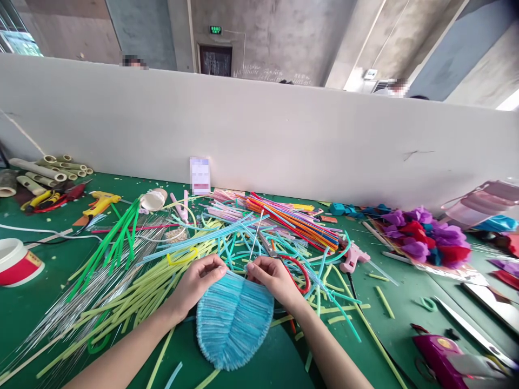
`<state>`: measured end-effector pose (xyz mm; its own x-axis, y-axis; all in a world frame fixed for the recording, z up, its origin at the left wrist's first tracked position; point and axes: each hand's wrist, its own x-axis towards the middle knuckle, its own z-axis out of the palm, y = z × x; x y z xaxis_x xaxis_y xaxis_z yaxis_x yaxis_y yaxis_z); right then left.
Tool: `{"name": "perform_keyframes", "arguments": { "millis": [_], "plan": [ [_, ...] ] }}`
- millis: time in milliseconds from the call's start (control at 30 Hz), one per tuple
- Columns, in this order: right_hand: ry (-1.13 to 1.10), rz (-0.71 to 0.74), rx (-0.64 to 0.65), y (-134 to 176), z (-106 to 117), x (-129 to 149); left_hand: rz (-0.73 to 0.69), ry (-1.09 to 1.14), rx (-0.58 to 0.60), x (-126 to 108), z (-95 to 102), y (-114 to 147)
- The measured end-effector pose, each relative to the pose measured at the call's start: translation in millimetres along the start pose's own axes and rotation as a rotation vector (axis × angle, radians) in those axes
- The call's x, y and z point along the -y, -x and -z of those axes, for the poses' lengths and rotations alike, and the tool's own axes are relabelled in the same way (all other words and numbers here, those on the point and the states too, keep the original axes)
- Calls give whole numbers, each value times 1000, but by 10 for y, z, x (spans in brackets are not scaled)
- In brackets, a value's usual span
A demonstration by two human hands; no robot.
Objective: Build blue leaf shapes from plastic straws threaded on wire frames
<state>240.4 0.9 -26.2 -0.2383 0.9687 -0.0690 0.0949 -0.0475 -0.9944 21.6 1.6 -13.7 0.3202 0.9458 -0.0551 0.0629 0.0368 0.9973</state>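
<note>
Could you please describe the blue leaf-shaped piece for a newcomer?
Find the green table, near side, middle. At the left hand and right hand is the blue piece. Unlike the loose yellow-green strips, it is broad and densely ribbed.

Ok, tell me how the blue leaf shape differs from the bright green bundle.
The blue leaf shape is broad and rounded; the bright green bundle is loose strands. The leaf's strips lie packed side by side; the bundle's splay apart. The left hand and right hand hold the leaf; neither touches the bundle.
</note>
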Motion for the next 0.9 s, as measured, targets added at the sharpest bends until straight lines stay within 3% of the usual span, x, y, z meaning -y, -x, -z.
{"name": "perform_keyframes", "arguments": {
  "millis": [300,900],
  "plan": [
    [60,16,60,4,-24,-12,6,11,105,70,22,-18],
    [21,37,-20,-16,-29,-109,-19,-57,42,117,-25,-42]
  ]
}}
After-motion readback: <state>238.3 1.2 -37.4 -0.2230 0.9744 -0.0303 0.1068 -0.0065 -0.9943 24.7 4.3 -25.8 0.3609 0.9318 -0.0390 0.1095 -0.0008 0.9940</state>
